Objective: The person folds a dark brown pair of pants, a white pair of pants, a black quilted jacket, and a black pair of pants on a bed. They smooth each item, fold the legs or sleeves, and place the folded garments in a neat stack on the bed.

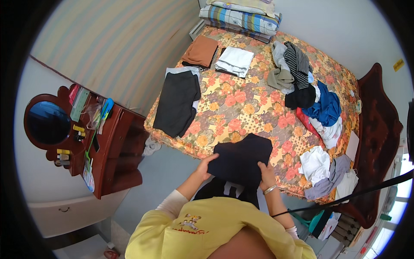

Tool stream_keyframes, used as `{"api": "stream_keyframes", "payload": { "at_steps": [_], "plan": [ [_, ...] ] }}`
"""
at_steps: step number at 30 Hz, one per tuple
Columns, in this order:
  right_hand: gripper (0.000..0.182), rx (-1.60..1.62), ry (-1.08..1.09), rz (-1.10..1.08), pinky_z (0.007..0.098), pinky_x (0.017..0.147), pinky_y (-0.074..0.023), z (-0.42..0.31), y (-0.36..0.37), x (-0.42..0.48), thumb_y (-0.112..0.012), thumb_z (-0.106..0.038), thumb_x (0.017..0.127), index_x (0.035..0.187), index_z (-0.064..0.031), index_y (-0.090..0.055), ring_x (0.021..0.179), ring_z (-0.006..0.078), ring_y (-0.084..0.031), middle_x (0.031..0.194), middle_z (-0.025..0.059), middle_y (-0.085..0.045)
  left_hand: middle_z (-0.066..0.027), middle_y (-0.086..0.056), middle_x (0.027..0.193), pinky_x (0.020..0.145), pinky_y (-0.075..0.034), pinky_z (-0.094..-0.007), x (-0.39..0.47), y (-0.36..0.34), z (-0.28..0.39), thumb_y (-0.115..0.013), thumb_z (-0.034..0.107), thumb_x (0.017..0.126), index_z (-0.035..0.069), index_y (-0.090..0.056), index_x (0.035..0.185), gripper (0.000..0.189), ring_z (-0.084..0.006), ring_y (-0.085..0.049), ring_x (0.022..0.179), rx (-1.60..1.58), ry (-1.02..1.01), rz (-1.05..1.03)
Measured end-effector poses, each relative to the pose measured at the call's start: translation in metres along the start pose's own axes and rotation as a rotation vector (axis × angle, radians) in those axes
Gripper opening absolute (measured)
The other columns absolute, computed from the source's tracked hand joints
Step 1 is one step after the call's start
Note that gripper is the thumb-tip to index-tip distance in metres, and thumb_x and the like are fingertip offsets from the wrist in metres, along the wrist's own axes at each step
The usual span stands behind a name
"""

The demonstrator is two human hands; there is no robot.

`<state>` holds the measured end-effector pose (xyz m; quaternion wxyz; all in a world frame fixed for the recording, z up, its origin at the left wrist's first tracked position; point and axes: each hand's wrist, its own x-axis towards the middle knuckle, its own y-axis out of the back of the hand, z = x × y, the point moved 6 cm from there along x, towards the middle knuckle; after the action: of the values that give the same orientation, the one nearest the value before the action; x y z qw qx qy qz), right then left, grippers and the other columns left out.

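Note:
A folded dark navy garment (241,158) is held between both hands over the near edge of the bed. My left hand (206,165) grips its left edge, and my right hand (266,173), with a bracelet at the wrist, grips its lower right edge. Black folded trousers (177,103) lie at the bed's left side on lighter cloth. Beyond them sit a brown folded garment (201,51) and a white folded garment (234,61), each on darker cloth. Loose clothes lie at the right, among them a striped garment (297,63), a blue garment (325,105) and a white cloth (315,164).
The bed has a floral cover (236,106) and a dark wooden headboard (372,142) at the right. Folded bedding (241,19) is stacked at the far side. A wooden dressing table (111,145) with a mirror stands at the left. A black cable (352,196) crosses the lower right.

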<state>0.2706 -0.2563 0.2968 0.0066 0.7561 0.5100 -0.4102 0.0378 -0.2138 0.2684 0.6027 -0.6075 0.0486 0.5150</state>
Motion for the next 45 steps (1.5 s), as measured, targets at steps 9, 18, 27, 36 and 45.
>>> {"api": "stream_keyframes", "payload": {
  "at_steps": [9,18,27,36,45],
  "plan": [
    [0.030,-0.531,0.165,0.072,0.0289,0.073,-0.0485,-0.039,-0.006,-0.034,-0.065,-0.021,0.081,0.099,0.0024,-0.060,0.081,0.0167,-0.062,0.089,0.0065,-0.065,-0.0083,-0.064,0.099,0.077,-0.047,-0.0289,-0.005,-0.040,0.033,-0.057,0.024,0.086,-0.001,-0.056,0.110,0.035,-0.0158,-0.061,0.086,0.629,-0.116,-0.067],
    [0.033,-0.595,0.645,0.178,0.0298,0.068,-0.0459,-0.145,-0.047,-0.044,-0.058,-0.029,0.086,0.091,0.0037,-0.061,0.076,0.0173,-0.060,0.084,0.0094,-0.064,-0.0087,-0.064,0.085,0.065,-0.048,-0.0269,-0.012,-0.134,0.101,-0.058,0.021,0.084,-0.006,-0.062,0.091,0.028,-0.0150,-0.061,0.072,0.911,-0.301,-0.097],
    [0.041,-0.178,0.465,-0.409,0.0303,0.093,-0.0380,-0.152,-0.078,-0.090,-0.062,-0.008,0.080,0.117,-0.0001,-0.048,0.106,0.0178,-0.052,0.112,0.0065,-0.056,-0.0062,-0.061,0.102,0.086,-0.043,-0.0268,-0.058,-0.180,0.097,-0.053,0.017,0.088,0.002,-0.055,0.105,0.023,-0.0153,-0.058,0.092,0.265,-0.318,-0.530],
    [0.022,-0.150,0.542,-0.295,0.0265,0.077,-0.0482,-0.149,-0.085,-0.077,-0.056,-0.009,0.085,0.105,-0.0004,-0.053,0.086,0.0150,-0.059,0.098,0.0065,-0.059,-0.0052,-0.062,0.099,0.084,-0.042,-0.0266,-0.055,-0.167,0.107,-0.051,0.044,0.087,0.002,-0.056,0.110,0.048,-0.0147,-0.058,0.094,0.845,-0.624,-0.116],
    [0.030,0.025,0.460,-0.352,0.0299,0.084,-0.0473,-0.151,-0.080,-0.091,-0.054,-0.002,0.084,0.114,-0.0015,-0.049,0.094,0.0178,-0.058,0.105,0.0074,-0.058,-0.0069,-0.058,0.091,0.096,-0.027,-0.0367,-0.009,-0.123,0.068,-0.032,0.072,0.081,0.009,-0.038,0.133,0.082,-0.0174,-0.050,0.090,0.839,-0.378,-0.110]
  ]
}}
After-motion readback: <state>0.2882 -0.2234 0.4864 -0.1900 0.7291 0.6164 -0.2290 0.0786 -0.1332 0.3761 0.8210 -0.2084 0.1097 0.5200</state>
